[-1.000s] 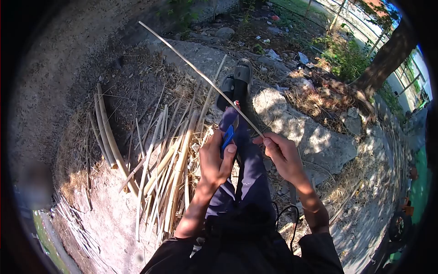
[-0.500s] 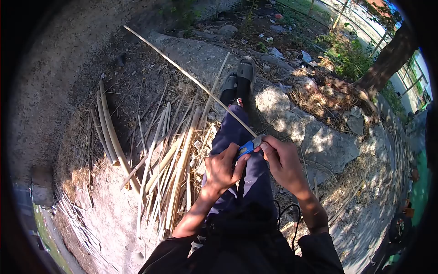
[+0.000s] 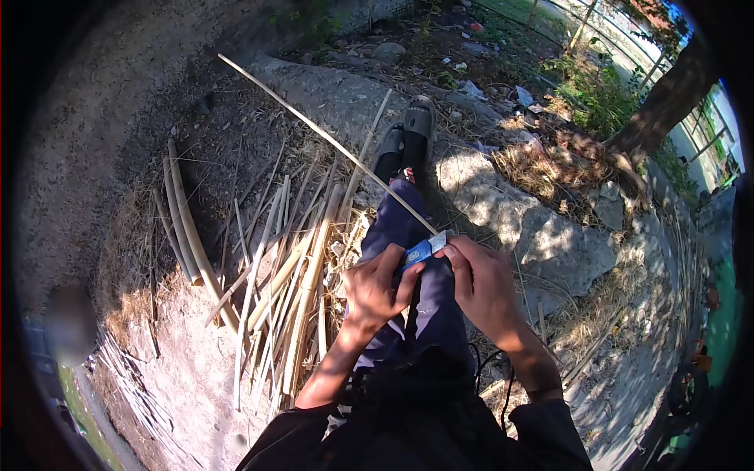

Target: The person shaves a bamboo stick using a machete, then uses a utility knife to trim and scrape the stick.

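My left hand is closed, thumb and fingers gripping a small blue object with a pale label and a flat silvery end, like a short blade. Its exact kind is hard to make out. A long thin bamboo strip slants from the upper left down to that silvery end, above my legs. My right hand pinches close by, thumb against forefinger, where the strip's near end meets the silvery part; the fingers partly hide this end.
Several split bamboo strips lie in a pile left of my legs, with thicker curved bamboo pieces beyond. A large flat rock lies on the right, near dry straw and a tree trunk. My shoes rest ahead.
The blue object has turned slightly, showing more of its label and silvery end. The strip's far end has shifted slightly down and right. Both hands stay close together.
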Motion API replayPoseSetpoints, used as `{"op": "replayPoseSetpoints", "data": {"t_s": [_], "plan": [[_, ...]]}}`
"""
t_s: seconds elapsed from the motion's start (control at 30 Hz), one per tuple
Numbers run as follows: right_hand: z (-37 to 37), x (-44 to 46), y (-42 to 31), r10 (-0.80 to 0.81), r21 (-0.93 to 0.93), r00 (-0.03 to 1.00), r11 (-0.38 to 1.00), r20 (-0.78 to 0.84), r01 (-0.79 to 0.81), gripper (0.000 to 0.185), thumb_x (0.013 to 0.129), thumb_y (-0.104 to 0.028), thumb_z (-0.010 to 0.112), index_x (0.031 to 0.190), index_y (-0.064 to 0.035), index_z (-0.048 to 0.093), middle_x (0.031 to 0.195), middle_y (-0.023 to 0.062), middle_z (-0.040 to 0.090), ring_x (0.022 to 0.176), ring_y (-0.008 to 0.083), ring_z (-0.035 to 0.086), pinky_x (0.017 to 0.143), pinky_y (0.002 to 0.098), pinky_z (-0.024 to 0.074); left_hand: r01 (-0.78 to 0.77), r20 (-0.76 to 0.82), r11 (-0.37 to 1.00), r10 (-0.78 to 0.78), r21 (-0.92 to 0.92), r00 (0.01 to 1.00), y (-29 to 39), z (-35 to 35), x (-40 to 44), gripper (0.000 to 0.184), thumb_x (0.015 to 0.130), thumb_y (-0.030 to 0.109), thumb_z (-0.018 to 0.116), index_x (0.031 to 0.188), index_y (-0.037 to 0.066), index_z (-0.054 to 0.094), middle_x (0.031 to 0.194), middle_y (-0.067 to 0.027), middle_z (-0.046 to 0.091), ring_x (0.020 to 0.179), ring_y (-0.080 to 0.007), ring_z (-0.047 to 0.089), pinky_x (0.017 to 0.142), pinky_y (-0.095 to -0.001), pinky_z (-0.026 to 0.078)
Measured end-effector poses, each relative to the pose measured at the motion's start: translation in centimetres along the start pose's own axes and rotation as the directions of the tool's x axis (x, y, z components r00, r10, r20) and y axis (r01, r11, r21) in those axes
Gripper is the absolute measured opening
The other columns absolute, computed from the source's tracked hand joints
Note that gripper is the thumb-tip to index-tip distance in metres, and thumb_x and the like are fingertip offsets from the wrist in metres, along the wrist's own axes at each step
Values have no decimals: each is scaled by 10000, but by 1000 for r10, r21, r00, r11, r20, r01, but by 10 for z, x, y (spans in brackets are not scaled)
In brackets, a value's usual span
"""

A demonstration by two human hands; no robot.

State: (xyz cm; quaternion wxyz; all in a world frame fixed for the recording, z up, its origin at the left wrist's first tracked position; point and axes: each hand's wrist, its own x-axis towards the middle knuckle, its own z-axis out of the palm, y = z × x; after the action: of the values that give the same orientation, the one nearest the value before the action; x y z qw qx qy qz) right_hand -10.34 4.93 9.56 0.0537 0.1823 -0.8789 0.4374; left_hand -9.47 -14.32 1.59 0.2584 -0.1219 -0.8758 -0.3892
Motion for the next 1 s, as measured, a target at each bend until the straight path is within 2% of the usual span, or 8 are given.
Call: {"op": "replayPoseSetpoints", "data": {"t_s": [0.57,0.8,0.87,0.93,1.0], "plan": [[3,-3,5,24,24,1000,999,-4,-23,136,1085,-92,553,1104,2,650,949,209,750,863,441,730,707,479,556,-98,-50,994,101,55,994,-15,5,6,289,927,319,791,834,90,641,657,-75,603,499,-298,607,472,-370,466],[8,-7,8,-27,-19,998,999,-57,26,106,1065,-71,565,1109,-21,647,947,204,748,855,439,729,699,488,562,-149,-87,985,157,88,984,-20,7,11,298,945,324,782,840,96,621,630,-72,603,471,-286,591,469,-374,460],[7,-14,11,-20,-37,998,999,-55,18,106,1064,-70,564,1110,-26,648,946,203,748,853,437,730,697,488,563,100,-162,973,-67,206,985,-33,-2,19,313,1005,329,728,850,98,584,587,-81,584,436,-287,570,462,-385,438],[9,-36,16,-7,-68,1000,998,-13,6,130,1064,-43,563,1078,-6,686,878,177,738,719,358,721,654,409,530,205,-383,955,-110,216,917,-98,-19,39,328,1069,329,646,853,100,553,550,-89,567,413,-283,557,457,-413,410],[-2,-53,9,35,-63,999,997,29,-33,113,1055,-38,574,1093,-21,679,907,184,747,750,386,727,645,427,541,294,-405,920,-173,258,898,-133,-47,54,355,1106,348,573,856,96,570,555,-96,583,426,-287,573,461,-435,394]]}}
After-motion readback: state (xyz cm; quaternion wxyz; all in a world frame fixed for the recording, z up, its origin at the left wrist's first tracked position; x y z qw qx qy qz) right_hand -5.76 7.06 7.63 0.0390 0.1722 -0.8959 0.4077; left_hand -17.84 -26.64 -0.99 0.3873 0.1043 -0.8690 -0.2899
